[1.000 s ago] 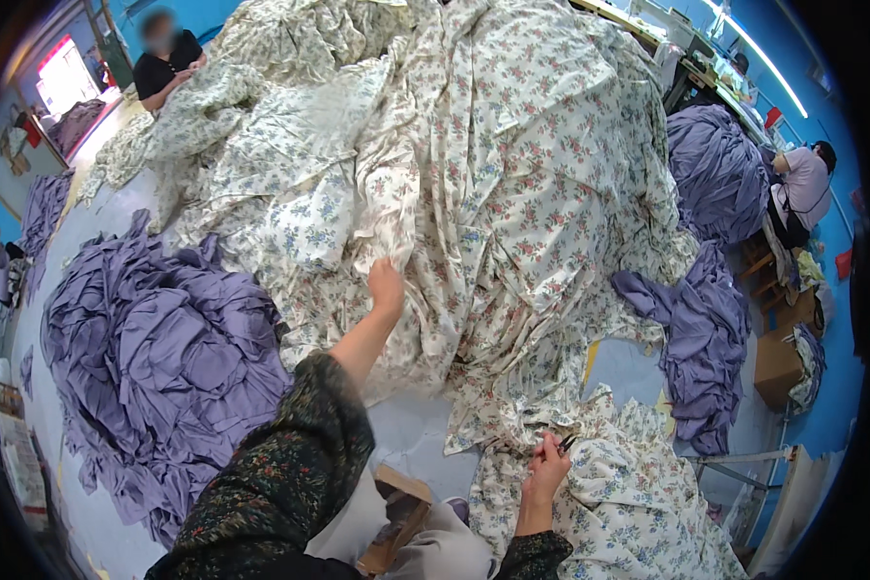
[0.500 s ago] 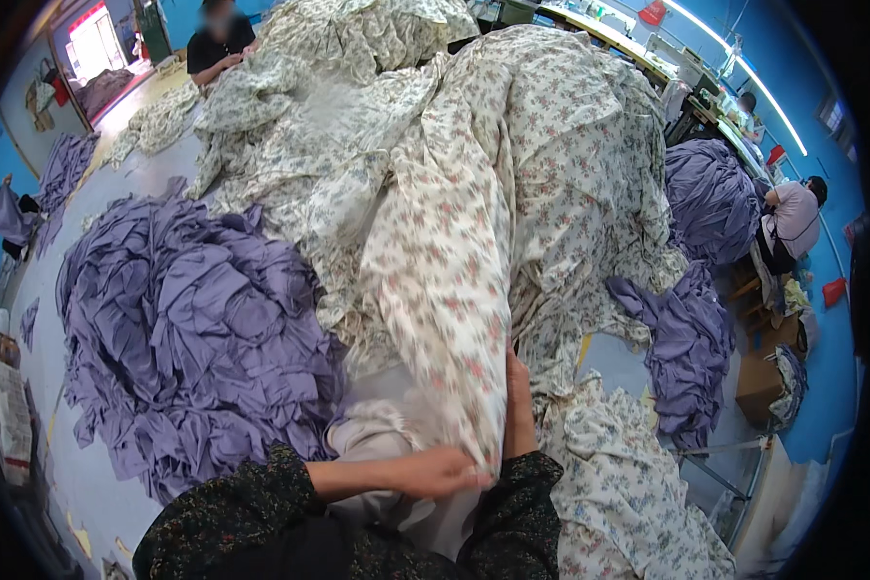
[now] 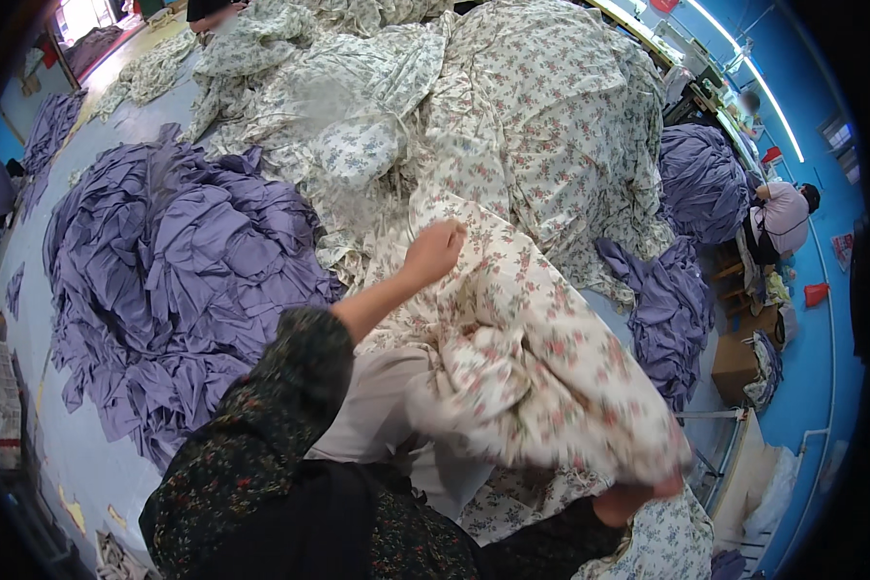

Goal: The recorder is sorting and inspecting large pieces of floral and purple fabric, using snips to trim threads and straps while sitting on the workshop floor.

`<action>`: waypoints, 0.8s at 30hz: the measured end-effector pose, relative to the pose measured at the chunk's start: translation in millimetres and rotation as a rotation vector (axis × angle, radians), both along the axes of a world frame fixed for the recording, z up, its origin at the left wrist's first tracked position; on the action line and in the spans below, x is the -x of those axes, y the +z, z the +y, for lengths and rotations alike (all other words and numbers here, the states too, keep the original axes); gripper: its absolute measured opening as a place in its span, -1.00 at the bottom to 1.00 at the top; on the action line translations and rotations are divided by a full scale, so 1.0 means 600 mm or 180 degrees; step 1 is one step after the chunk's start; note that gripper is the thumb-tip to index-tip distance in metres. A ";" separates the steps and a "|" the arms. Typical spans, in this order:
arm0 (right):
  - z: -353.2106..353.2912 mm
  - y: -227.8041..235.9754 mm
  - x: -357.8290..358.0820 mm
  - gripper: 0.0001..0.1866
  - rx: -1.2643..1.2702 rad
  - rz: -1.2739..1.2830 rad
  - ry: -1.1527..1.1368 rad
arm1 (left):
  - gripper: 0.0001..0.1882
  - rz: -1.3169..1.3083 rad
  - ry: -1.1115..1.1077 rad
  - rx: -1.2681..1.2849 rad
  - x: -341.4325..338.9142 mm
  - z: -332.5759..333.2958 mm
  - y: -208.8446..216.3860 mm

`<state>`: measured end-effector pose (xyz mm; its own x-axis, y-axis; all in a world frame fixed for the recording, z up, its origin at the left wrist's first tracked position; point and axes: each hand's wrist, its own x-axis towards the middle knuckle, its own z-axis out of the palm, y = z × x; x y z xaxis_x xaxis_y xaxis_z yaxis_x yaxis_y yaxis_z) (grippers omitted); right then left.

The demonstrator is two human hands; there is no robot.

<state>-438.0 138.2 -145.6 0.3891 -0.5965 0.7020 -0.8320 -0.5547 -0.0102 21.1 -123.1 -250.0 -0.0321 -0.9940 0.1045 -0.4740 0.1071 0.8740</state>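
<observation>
A length of cream floral fabric stretches between my two hands in front of my legs. My left hand is closed on its far upper edge, out ahead of me. Down at the lower right, my right hand grips the other end, partly covered by the cloth and blurred. The fabric's middle sags in loose, motion-smeared folds. Behind it rises a tall heap of the same floral cloth. More floral cloth lies by my right forearm.
A big mound of purple fabric lies on the floor at left. Smaller purple piles sit at right, near a cardboard box and a metal-legged stand. A co-worker is at far right; another person's hand shows at the top left.
My hands, close together before, have moved apart: the left forward and up, the right back to the lower right. The hanging floral fabric is now spread between them.
</observation>
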 end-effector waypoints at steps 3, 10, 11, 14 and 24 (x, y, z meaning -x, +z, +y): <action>0.019 0.007 0.053 -0.37 -0.0277 -0.0759 0.0010 | -0.56 -0.0817 0.0459 0.0074 -0.005 -0.125 -0.096; 0.069 0.133 0.103 -0.36 -0.1077 -0.2397 -0.0861 | -0.24 0.1057 0.0691 -0.2869 0.149 -0.137 -0.359; 0.053 0.142 0.100 -0.35 -0.1192 -0.2709 -0.0892 | -0.25 0.2233 0.0118 -0.3794 0.143 -0.132 -0.428; -0.072 0.094 0.087 -0.34 -0.1639 -0.4022 -0.0137 | -0.32 0.1639 0.0903 -0.2220 -0.088 -0.195 -0.566; -0.213 0.055 0.110 -0.60 -0.1557 -0.2605 -0.2388 | -0.78 -0.0029 -0.2671 0.1326 0.167 -0.063 0.174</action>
<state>-504.1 10.2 -112.5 -0.6201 -0.7542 0.2158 -0.5943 0.2720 -0.7569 -79.0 -160.9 -145.8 -0.7246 -0.5278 0.4431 -0.1064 0.7209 0.6848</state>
